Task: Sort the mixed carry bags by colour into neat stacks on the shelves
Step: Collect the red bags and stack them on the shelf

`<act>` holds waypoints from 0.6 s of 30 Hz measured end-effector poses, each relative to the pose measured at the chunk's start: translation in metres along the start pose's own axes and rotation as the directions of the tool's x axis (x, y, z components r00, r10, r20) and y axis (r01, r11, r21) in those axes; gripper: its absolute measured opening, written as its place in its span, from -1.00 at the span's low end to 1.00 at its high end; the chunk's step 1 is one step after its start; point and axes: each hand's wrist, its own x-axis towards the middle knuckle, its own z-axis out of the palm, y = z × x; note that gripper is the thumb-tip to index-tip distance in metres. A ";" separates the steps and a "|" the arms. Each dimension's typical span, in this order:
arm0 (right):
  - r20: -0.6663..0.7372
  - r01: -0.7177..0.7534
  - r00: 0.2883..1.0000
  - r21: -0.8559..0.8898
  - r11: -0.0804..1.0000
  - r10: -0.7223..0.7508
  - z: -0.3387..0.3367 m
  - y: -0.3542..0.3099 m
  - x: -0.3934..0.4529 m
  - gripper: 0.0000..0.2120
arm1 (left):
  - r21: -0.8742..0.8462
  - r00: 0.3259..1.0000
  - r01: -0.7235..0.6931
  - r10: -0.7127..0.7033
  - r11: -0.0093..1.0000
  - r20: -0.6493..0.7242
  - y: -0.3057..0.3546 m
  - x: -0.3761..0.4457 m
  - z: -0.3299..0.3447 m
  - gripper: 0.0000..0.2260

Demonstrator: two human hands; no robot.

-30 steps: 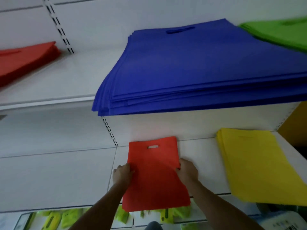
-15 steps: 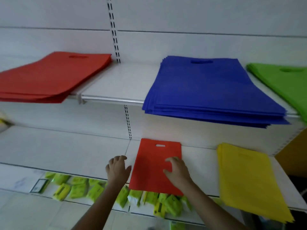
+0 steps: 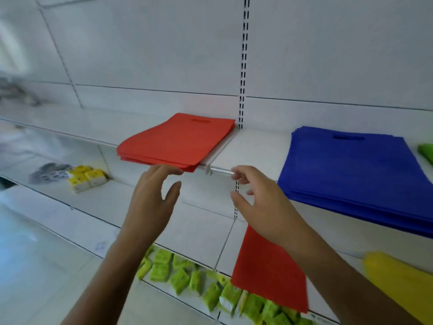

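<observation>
**Both hands raised and empty in front of the red stack**

My left hand (image 3: 152,195) is up with its fingers (image 3: 168,171) straight and slightly spread, thumb apart from them, holding nothing. The fingertips sit just below the front edge of the red stack (image 3: 178,140), close to it; I cannot tell whether they touch. My right hand (image 3: 262,207) is up beside it, fingers (image 3: 241,174) loosely curled and apart, thumb held away, also holding nothing. Its fingertips are near the metal front rail of the upper shelf (image 3: 253,148), between the red stack and the blue stack (image 3: 351,167).

The red stack lies flat on the upper shelf, above and just beyond my left fingers, handle cut-outs toward the back wall, its front edge slightly overhanging the shelf. The blue stack lies on the same shelf, off to the right of my right fingers, well apart from the red one. A sliver of green bags (image 3: 427,153) shows at the far right edge.

Below my right wrist a single red bag (image 3: 267,268) lies on the lower shelf (image 3: 93,200), its near end hanging past the shelf edge. Further right on that shelf is the yellow stack (image 3: 398,282). To the left of my left fingers sit small yellow packets (image 3: 85,178), and green packets (image 3: 182,275) lie on the level below my forearms.
</observation>
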 end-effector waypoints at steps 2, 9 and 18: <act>-0.002 -0.005 1.000 -0.020 1.000 0.005 -0.001 -0.005 0.032 -0.60 | -0.005 1.000 -0.012 0.012 1.000 -0.025 -0.021 0.025 -0.007 -0.83; 0.019 -0.308 0.947 -0.213 0.927 0.319 0.027 0.005 0.116 -0.59 | -0.321 0.971 0.204 -0.232 0.925 -0.050 -0.104 0.108 -0.012 -0.82; -0.085 -0.531 0.821 -0.480 0.699 0.565 0.060 0.020 0.208 -0.50 | 0.023 0.958 0.127 -0.129 0.992 0.258 -0.189 0.210 0.003 -0.69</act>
